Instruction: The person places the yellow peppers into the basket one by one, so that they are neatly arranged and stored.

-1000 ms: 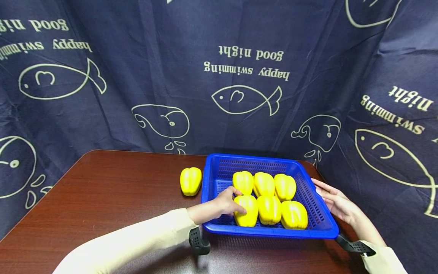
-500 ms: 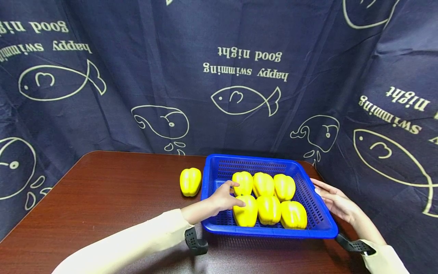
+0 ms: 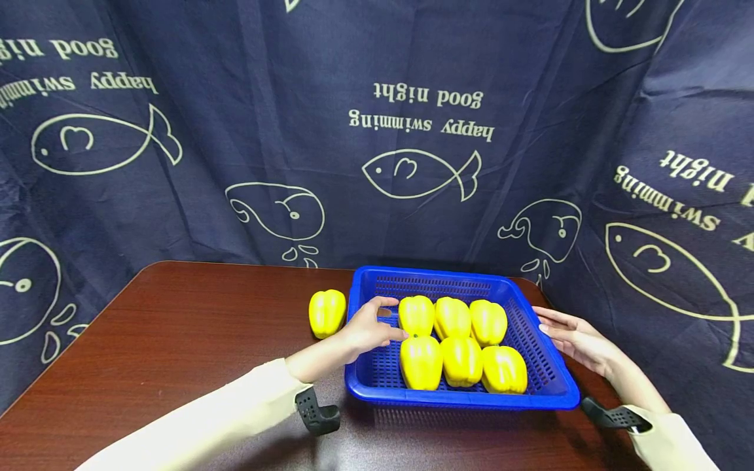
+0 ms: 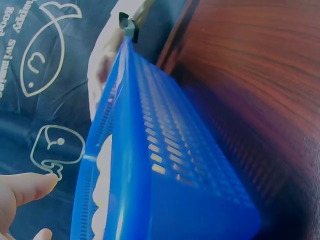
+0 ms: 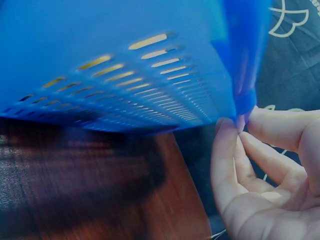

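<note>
A blue plastic basket (image 3: 459, 398) holds several yellow bell peppers (image 3: 462, 361) in two rows on its right side. My left hand (image 3: 365, 330) is over the left part of the basket, thumb and fingers spread and holding nothing. Its thumb tip is close beside the leftmost peppers; whether it touches them I cannot tell. At the basket's right side, my right hand (image 3: 580, 340) pinches the rim between thumb and fingers, as the right wrist view shows best (image 5: 265, 170). One more yellow bell pepper (image 3: 326, 314) stands on the table outside the basket, to its left.
The brown wooden table (image 3: 224, 327) extends to the left of the basket. A dark blue curtain (image 3: 330, 131) with fish and whale prints hangs behind the table and along its right side. Each wrist wears a black strap mount (image 3: 318, 412).
My left hand has let go of the front-left bell pepper and drawn back to the left, its fingers off it. The right hand stays at the basket's rim. The peppers stay in place.
</note>
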A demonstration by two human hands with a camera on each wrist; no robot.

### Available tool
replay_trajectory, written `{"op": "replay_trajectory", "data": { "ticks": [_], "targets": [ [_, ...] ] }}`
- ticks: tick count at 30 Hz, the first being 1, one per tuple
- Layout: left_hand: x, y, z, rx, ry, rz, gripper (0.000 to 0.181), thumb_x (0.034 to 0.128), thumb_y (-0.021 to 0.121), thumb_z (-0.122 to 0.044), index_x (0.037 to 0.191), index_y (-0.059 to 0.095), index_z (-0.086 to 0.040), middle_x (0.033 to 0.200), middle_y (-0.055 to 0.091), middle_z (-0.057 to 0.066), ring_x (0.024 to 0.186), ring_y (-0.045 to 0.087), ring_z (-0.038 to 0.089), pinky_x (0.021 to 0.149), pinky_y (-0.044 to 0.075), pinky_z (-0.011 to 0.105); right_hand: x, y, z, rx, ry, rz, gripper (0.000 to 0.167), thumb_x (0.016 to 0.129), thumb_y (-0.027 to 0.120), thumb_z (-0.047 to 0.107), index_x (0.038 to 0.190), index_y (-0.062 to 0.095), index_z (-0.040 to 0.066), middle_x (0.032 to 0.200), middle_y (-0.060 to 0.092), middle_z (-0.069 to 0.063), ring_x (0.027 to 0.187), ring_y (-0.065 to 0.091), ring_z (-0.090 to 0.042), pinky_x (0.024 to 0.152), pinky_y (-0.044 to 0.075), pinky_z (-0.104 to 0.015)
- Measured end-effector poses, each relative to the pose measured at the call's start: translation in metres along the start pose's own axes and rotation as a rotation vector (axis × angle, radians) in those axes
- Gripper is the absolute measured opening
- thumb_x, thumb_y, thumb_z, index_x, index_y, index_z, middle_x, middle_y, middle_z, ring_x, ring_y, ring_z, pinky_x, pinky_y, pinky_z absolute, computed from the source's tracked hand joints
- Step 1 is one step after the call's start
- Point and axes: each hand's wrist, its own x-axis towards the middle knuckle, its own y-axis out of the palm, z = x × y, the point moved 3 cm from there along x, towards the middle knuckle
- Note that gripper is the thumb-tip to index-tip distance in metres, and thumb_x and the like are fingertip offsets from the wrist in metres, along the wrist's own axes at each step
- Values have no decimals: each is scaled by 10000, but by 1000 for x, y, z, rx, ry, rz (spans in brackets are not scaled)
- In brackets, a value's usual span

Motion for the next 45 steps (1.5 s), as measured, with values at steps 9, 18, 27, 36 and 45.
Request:
{"op": "replay_trajectory", "data": {
  "ticks": [9,18,27,36,45],
  "targets": [
    [-1,-25,-2,-103,84,-53,635,803,686,14,1382,425,15,1361,469,274,1115,605,371,913,535,436,0,-1,2,-12,35,-15,443,1012,366,-7,1248,590,294,1200,669,93,1052,670,-111,878,540,-244],
    [-3,-50,-1,-92,121,-93,628,815,670,3,1390,418,36,1357,482,294,1170,569,406,937,519,434,-1,1,5,-48,59,-47,408,1008,396,11,1215,588,305,1182,665,126,1039,666,-86,871,542,-235],
    [-2,-72,8,-44,170,-98,615,836,655,-33,1391,408,58,1364,471,311,1204,524,447,958,512,420,-1,3,6,-63,53,-30,407,1001,414,2,1234,579,292,1192,658,129,1046,663,-82,873,539,-228],
    [-2,-92,24,-22,209,-128,576,848,649,-39,1376,430,32,1344,499,286,1169,555,433,934,524,367,0,2,8,-76,36,-25,406,996,427,1,1239,586,284,1198,655,133,1044,660,-74,869,539,-223],
    [-5,-109,43,0,299,-170,558,855,645,-18,1369,434,26,1339,490,315,1164,561,435,935,525,364,-1,3,6,-43,37,-21,426,1004,395,-3,1242,581,298,1208,653,127,1051,664,-89,873,540,-234]
  ]
}}
